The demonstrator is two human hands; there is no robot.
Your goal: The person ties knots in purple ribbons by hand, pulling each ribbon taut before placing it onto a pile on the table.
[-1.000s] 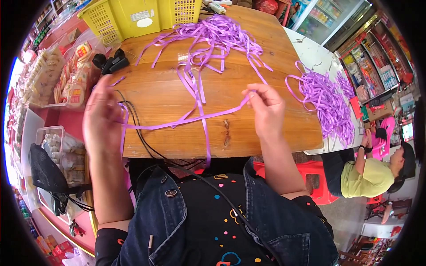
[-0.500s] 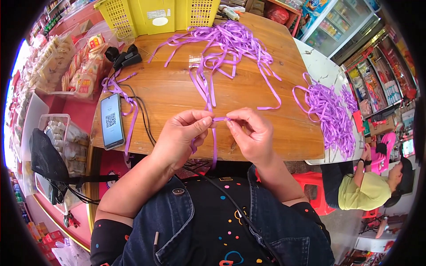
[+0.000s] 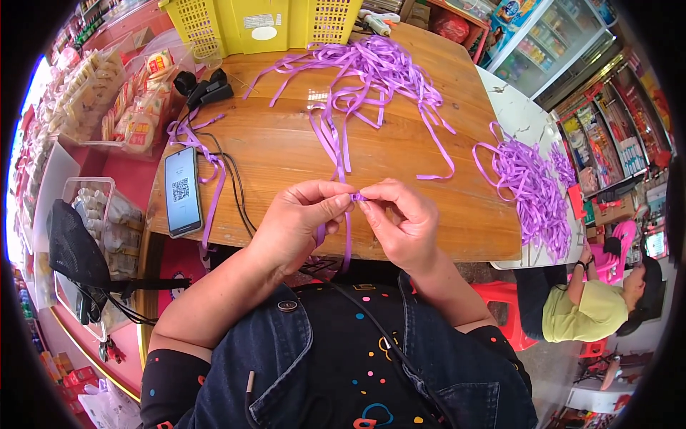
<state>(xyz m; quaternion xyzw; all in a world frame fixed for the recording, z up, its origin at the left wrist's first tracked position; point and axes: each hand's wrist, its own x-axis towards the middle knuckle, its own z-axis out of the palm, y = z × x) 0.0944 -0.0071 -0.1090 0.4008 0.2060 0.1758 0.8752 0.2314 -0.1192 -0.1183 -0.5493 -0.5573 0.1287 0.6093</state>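
Over the near part of the wooden table, my left hand [image 3: 296, 218] pinches a purple ribbon [image 3: 348, 239] between thumb and forefinger. My right hand [image 3: 404, 218] pinches the same ribbon right beside it, thumb and forefinger almost touching the left fingertips. A small folded or looped bit of ribbon shows between them; whether it is knotted I cannot tell. Part of the ribbon hangs below the fingers toward the table edge, and another part lies under my left palm. Beyond my hands, a big tangle of purple ribbons [image 3: 382, 68] spreads over the table, with loose strands trailing toward me.
A yellow plastic basket [image 3: 264, 32] stands at the back. On the left lie a phone [image 3: 183, 193], a black cable and a black clip-like device [image 3: 207, 91]. Another ribbon heap [image 3: 532, 186] covers a white table at right. A person in a yellow top [image 3: 586, 311] sits there.
My hands have come closer together, so the ribbon stretch between the fingertips is shorter and now bunched. The ribbon piles stay as they were; the view has shifted slightly.
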